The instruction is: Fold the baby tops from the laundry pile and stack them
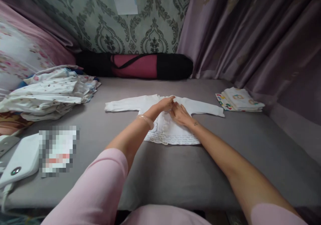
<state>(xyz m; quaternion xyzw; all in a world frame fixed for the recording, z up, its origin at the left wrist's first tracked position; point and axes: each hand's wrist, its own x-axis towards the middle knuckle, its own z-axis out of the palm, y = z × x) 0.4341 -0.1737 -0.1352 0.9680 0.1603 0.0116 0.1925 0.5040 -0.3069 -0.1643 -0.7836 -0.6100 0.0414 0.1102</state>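
A small white long-sleeved shirt (175, 133) lies spread on the grey bed surface, its sleeves stretched out to both sides and printed lines along its hem. My left hand (166, 104) is at the upper middle of the shirt, near the neckline; its fingers are partly hidden, and whether they pinch the cloth is unclear. Flat on the shirt's chest, just to the right and touching or nearly touching the left, rests my right hand (181, 114) with its fingers extended.
Rumpled clothes (55, 88) are piled at the left. Folded clothes (238, 99) lie at the right. A black and red long bag (135, 65) lies along the wall. A white power bank (22, 158) with a cable sits at the front left, beside a blurred packet (60, 151).
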